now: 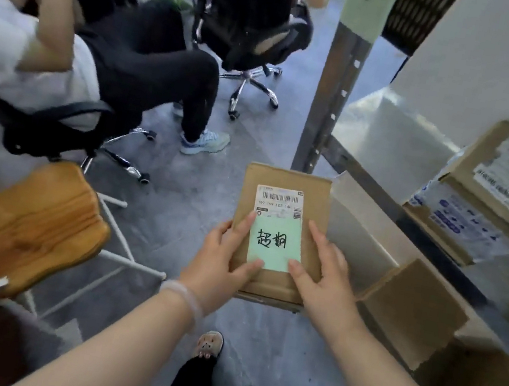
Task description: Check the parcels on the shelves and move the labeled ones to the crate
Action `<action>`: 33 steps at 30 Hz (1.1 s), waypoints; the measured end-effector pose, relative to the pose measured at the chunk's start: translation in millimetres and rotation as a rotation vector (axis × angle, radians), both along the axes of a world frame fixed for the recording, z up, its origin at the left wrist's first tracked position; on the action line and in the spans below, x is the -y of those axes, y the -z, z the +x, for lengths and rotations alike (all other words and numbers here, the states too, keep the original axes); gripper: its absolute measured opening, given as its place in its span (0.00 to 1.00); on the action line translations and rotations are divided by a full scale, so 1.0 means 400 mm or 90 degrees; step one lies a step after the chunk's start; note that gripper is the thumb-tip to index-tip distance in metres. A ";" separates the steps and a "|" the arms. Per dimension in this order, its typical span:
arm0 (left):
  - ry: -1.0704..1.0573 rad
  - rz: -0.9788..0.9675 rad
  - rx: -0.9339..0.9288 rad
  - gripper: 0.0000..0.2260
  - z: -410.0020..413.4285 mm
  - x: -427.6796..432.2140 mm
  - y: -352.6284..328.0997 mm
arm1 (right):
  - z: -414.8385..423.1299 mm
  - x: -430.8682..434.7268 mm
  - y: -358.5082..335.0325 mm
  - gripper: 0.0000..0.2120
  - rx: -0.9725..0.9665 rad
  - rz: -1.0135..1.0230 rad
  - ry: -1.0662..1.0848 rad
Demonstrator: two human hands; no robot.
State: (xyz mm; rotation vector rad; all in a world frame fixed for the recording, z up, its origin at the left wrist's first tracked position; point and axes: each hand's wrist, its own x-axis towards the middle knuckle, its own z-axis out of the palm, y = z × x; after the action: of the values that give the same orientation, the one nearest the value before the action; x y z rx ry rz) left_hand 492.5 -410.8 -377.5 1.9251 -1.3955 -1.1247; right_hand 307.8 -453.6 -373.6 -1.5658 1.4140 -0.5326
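Note:
I hold a flat brown cardboard parcel (285, 181) in front of me, over the grey floor. It carries a white barcode label and a green handwritten note (274, 243). My left hand (223, 264) grips its left edge, with the thumb on the note. At the right edge my right hand (319, 281) holds it, thumb also on the note. On the metal shelf (389, 135) to the right lies another cardboard parcel (507, 176) with a white label. No crate can be seen.
A steel shelf post (337, 81) stands just behind the parcel. Plain cardboard boxes (413, 309) lie on the lower shelf at right. A wooden chair (33, 222) is at left. A person sits in an office chair (64, 125) at upper left; another office chair (256, 40) stands behind.

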 end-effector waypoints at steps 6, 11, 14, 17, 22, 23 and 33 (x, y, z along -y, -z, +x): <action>-0.230 -0.115 0.046 0.40 0.041 -0.227 -0.158 | 0.136 -0.064 -0.150 0.30 0.044 -0.098 -0.269; -0.437 -0.175 0.070 0.39 0.107 -0.482 -0.296 | 0.299 -0.214 -0.277 0.33 0.131 -0.142 -0.462; -0.557 -0.222 0.112 0.38 0.131 -0.657 -0.369 | 0.404 -0.341 -0.351 0.32 0.188 -0.170 -0.582; -0.666 -0.234 0.190 0.39 0.143 -0.843 -0.431 | 0.495 -0.495 -0.424 0.31 0.228 -0.210 -0.697; -0.808 -0.262 0.312 0.40 0.100 -1.136 -0.529 | 0.573 -0.777 -0.546 0.29 0.263 -0.258 -0.837; -0.834 -0.263 0.330 0.40 0.085 -1.196 -0.546 | 0.579 -0.839 -0.565 0.29 0.280 -0.260 -0.862; -1.026 -0.226 0.422 0.38 -0.122 -1.738 -0.642 | 0.535 -1.414 -0.635 0.28 0.390 -0.231 -1.072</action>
State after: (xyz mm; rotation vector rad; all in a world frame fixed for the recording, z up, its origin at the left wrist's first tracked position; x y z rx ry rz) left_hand 443.7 284.5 -120.5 2.2344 0.0948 0.5067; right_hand 521.7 111.8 -119.5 -1.9983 -0.6570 -0.1298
